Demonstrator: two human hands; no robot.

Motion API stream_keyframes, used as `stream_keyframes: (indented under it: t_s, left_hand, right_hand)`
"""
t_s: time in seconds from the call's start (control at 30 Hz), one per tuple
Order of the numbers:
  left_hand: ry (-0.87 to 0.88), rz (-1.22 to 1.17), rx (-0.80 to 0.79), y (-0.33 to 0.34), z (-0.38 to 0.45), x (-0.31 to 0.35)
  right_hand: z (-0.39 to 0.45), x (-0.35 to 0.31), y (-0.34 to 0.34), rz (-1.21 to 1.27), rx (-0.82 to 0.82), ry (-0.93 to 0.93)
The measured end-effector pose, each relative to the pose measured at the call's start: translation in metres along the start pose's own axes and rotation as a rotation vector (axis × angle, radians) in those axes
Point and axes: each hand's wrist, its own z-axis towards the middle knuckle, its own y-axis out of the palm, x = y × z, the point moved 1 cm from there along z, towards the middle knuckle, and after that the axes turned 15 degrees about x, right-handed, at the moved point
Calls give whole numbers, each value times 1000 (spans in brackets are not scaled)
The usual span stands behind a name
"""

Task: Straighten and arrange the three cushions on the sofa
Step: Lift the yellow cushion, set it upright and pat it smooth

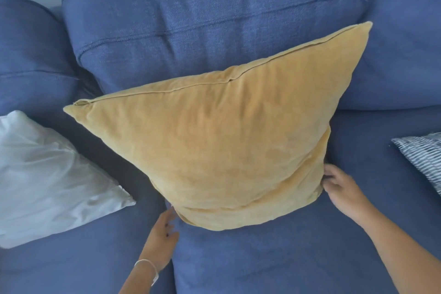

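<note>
White fabric marks the first cushion [47,174], lying flat at the left of the blue sofa [214,19]. My left hand [162,229] touches the mustard cushion [226,138], propped centre; my right hand [341,186] grips its corner. A patterned cushion [422,155] lies far right.

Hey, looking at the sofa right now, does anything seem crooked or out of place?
Yes. The mustard cushion stands tilted against the sofa back, its top edge sloping up to the right. The white cushion lies flat and rumpled on the left seat, and the patterned cushion lies at the right edge.
</note>
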Motion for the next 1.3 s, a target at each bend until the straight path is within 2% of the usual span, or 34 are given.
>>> stream_keyframes:
  t_s: [0.07,0.1,0.2,0.3,0.43,0.5,0.6,0.7,0.77,0.83,0.9,0.93,0.97,1.0,1.07,1.1,1.2,1.3]
  left_hand:
    - [28,96,-89,7,-1,-3]
    - [40,110,-91,11,-2,1]
    - [49,161,-10,25,-4,22]
    - [29,366,146,30,0,25]
    - [34,547,211,31,1,20]
    - [9,545,221,34,-2,20]
    - [-67,480,229,37,-4,19]
    - [-72,422,156,29,-3,19]
    - [9,327,210,12,-17,29]
    - [219,171,475,-7,-48,44]
    - [654,19,779,-12,-93,64]
    - [905,6,808,-6,-113,76]
    - [1114,36,756,4,-129,88]
    - [1244,120,675,18,-134,93]
    - [1346,361,565,40,-123,101]
    - [1350,479,560,47,-107,104]
    - [1294,745,593,51,-51,123]
    - [1215,826,525,51,-28,150]
  right_hand:
    - [-10,23,-1,-262,-206,-35]
    - [-11,30,0,-311,-207,-36]
    - [-8,28,11,-275,-66,-6]
    - [0,19,24,-406,79,-3]
    - [10,19,15,-615,123,-33]
    - [10,22,11,-682,150,-65]
    - [6,31,20,-536,179,8]
    - [-2,31,26,-297,195,139]
    - [-14,19,21,-62,333,139]
    - [-37,-5,12,97,594,-88]
    - [-64,-36,11,71,739,-529]
    - [-76,-50,14,33,711,-768]
    - [-82,-62,19,-16,624,-947]
    - [-83,-68,25,-90,516,-1066]
    - [-73,-69,42,-273,341,-1177]
    - [-62,-66,49,-359,315,-1192]
    - [-17,-59,55,-565,348,-1181]
    - [19,-57,52,-736,349,-1088]
